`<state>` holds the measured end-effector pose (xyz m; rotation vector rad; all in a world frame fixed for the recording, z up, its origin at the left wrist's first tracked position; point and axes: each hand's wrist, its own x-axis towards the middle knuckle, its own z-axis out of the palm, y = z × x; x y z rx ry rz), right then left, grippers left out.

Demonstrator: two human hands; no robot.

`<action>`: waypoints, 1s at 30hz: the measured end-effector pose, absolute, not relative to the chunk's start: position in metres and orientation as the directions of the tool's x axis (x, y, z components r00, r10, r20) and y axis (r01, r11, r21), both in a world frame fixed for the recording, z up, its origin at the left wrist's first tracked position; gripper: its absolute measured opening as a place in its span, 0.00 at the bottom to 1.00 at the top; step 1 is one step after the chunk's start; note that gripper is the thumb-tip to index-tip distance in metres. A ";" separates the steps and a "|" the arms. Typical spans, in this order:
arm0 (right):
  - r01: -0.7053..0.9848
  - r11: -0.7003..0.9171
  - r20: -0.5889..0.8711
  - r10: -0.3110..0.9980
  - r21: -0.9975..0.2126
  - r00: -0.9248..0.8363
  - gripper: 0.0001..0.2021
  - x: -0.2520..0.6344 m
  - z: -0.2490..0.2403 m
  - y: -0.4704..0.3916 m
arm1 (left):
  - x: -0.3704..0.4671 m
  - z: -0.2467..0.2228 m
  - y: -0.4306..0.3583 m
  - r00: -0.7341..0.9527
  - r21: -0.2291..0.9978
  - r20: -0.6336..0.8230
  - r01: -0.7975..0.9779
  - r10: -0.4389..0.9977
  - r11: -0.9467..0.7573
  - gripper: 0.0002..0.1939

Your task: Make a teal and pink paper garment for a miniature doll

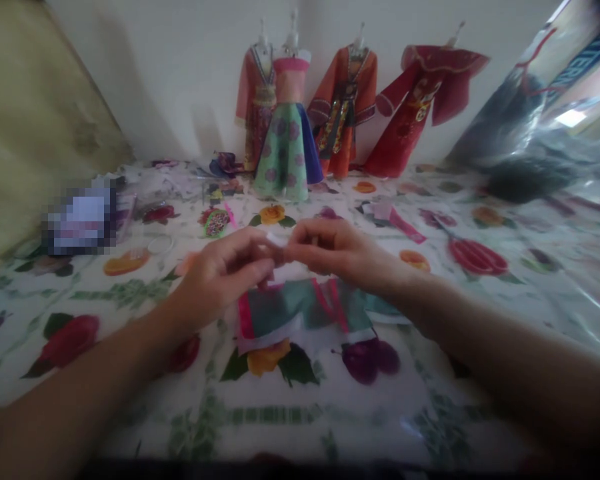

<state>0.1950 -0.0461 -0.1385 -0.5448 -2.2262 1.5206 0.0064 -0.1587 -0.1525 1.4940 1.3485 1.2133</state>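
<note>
Left hand (pixel 233 267), head view: fingers narrow, pinching a small white piece (pixel 276 238).
Right hand (pixel 333 245): closed on the same piece, tip to tip with the left.
Green-pink cloth (pixel 277 315): lying flat just below, on flowered tablecloth (pixel 405 400).
Small dresses (pixel 283 143): standing behind.

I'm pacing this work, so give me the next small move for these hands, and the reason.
Probably straighten the small white piece gently: the left hand and right hand meet at it with fingertips close, seemingly pinching it, so little shows between them, while the teal-and-pink fabric lies on the tablecloth.
</note>
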 end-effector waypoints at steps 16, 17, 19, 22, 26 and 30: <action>0.048 0.325 0.147 0.549 -0.944 -0.822 0.07 0.195 -0.132 -0.046 | 0.007 -0.154 -0.157 -0.071 0.948 0.152 0.291 0.986 -0.125 0.11; 0.050 0.342 0.151 0.537 -0.938 -0.830 0.07 0.196 -0.130 -0.045 | 0.007 -0.154 -0.157 -0.081 0.935 0.159 0.333 0.984 -0.124 0.11; 0.057 0.376 0.153 0.506 -0.925 -0.849 0.07 0.198 -0.127 -0.044 | 0.007 -0.154 -0.158 -0.095 0.901 0.192 0.412 0.977 -0.137 0.10; 0.068 0.418 0.156 0.478 -0.906 -0.864 0.07 0.200 -0.122 -0.043 | 0.008 -0.153 -0.160 -0.101 0.861 0.232 0.483 0.968 -0.156 0.09; 0.057 0.469 0.176 0.436 -0.881 -0.882 0.07 0.203 -0.118 -0.041 | 0.010 -0.152 -0.163 -0.084 0.822 0.278 0.537 0.957 -0.192 0.10; 0.023 0.497 0.198 0.386 -0.867 -0.901 0.08 0.208 -0.114 -0.038 | 0.011 -0.151 -0.163 -0.070 0.745 0.358 0.623 0.931 -0.240 0.10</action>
